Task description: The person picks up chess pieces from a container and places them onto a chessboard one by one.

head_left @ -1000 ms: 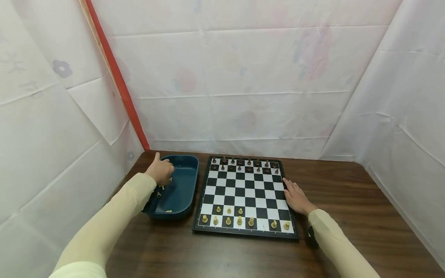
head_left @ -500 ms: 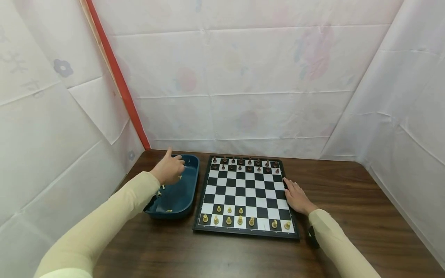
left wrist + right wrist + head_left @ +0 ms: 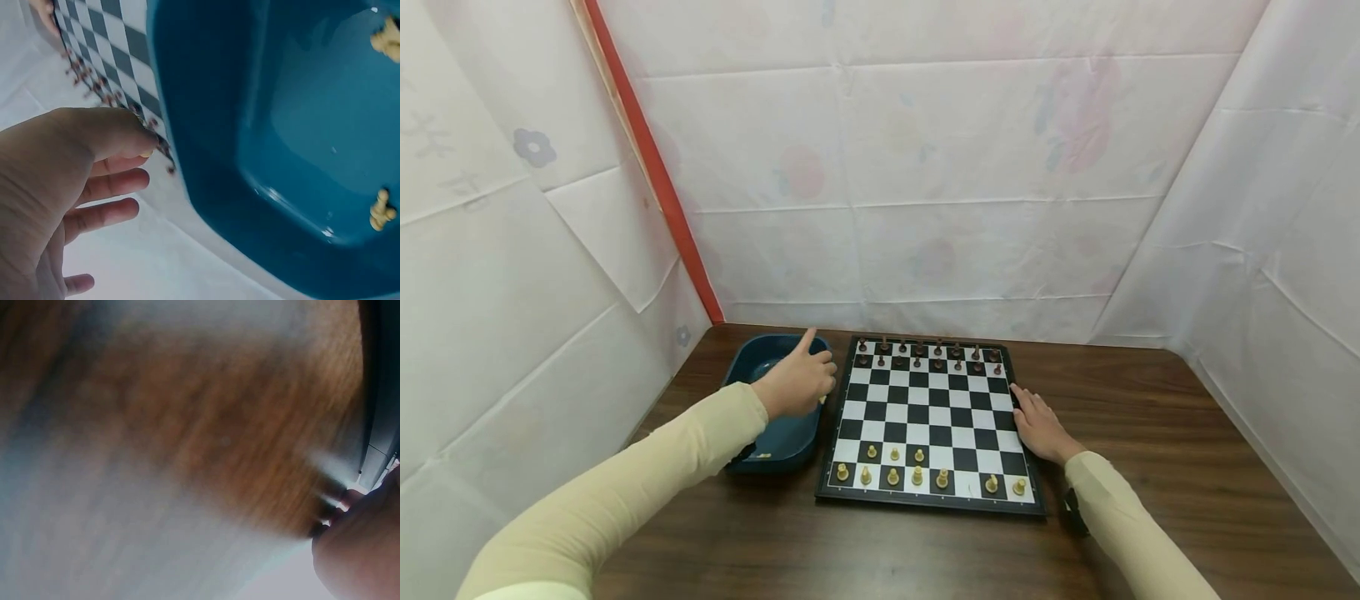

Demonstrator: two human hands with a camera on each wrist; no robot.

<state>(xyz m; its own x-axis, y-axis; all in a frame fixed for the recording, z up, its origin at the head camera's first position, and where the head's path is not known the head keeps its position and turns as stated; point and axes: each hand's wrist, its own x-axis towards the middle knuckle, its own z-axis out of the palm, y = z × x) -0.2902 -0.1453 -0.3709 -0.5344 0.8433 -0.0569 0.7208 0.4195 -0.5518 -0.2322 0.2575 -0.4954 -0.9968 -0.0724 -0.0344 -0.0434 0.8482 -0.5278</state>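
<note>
- Held piece (image 3: 147,154): pale yellow, pinched between thumb and finger of the left hand (image 3: 797,379), at the right rim of the blue tray (image 3: 790,433), near the far left corner of the desk (image 3: 1120,396); fingers hide its shape.
- Right hand (image 3: 1041,429): fingers extended, resting on the right edge of the chessboard (image 3: 925,400); mostly cut off in its wrist view.
- Only the left wrist view clearly shows two yellow chess pieces (image 3: 382,210) in the tray.

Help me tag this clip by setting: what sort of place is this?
Probably a screened-off indoor corner or booth: white patterned sheets hang behind and along both sides of a dark wooden table, where a chessboard and a blue tray sit side by side.
</note>
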